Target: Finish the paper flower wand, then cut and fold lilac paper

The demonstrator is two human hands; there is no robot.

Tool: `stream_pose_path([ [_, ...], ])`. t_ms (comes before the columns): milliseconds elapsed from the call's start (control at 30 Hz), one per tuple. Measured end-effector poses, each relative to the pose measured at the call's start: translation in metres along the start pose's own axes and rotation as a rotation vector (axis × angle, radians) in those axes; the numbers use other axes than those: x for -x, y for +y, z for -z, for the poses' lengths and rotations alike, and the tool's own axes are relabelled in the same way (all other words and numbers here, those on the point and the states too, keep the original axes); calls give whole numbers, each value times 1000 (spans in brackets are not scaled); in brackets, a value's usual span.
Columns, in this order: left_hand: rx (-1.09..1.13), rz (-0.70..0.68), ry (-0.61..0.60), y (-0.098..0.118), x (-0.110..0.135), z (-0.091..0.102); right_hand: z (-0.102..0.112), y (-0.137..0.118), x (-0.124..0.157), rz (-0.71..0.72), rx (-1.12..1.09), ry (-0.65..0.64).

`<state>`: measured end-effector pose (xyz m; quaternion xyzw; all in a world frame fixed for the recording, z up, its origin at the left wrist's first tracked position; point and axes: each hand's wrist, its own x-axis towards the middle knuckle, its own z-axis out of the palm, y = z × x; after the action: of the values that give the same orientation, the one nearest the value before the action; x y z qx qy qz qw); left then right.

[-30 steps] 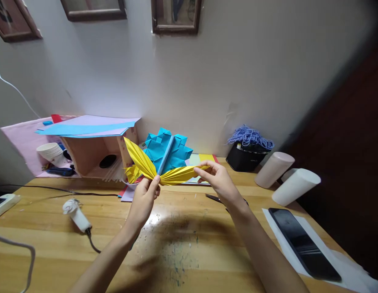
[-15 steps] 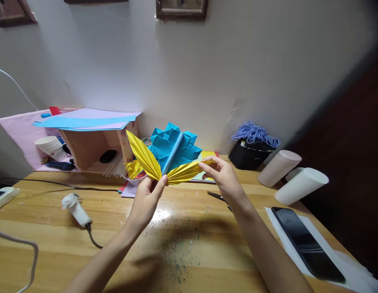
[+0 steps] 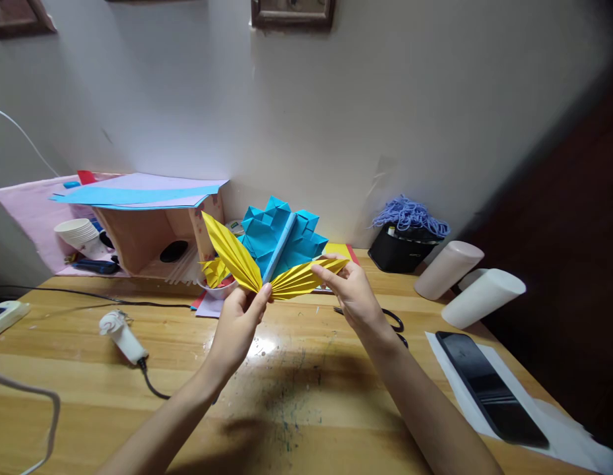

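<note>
A paper flower [image 3: 271, 237] with folded blue petals, a light blue paper strip up its middle and two pleated yellow paper leaves is held up above the table. My left hand [image 3: 243, 315] is closed on its base, thumb over the point where the leaves meet. The left yellow leaf [image 3: 231, 254] slants up and outward. My right hand [image 3: 348, 287] pinches the right yellow leaf [image 3: 299, 280] near its outer end, thumb in front. Black scissors [image 3: 392, 320] lie on the table behind my right hand, partly hidden by it.
A glue gun [image 3: 123, 338] with a cord rests at left. Behind it stand a pink box [image 3: 142, 237] and stacked paper cups [image 3: 77, 231]. A black holder [image 3: 400, 249] with blue yarn, white rolls [image 3: 484, 299] and a phone [image 3: 489, 389] are at right.
My right hand has shifted slightly left and inward along the right yellow leaf, so the leaf's tip shows past my fingers and more of the scissors shows. My left hand keeps its grip.
</note>
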<state>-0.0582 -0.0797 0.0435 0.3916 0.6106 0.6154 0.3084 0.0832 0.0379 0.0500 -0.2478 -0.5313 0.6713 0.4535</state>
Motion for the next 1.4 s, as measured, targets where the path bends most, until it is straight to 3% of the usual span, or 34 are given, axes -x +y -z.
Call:
stream_pose_path([
  [467, -196, -100, 69, 4, 7, -2, -2, 1, 2, -26, 17, -21],
  [767, -177, -84, 79, 2, 7, -3, -5, -3, 4, -37, -28, -47],
  [1033, 19, 19, 11, 4, 0, -1, -7, -7, 7, -1, 16, -97],
  [1233, 238, 65, -154, 2, -11, 4, -7, -10, 10, 145, 54, 67],
  [1333, 449, 49, -267, -2, -15, 7, -7, -2, 7, 106, -32, 114],
  [1400, 597, 69, -311, -3, -16, 11, -10, 7, 7, 12, 38, 15],
])
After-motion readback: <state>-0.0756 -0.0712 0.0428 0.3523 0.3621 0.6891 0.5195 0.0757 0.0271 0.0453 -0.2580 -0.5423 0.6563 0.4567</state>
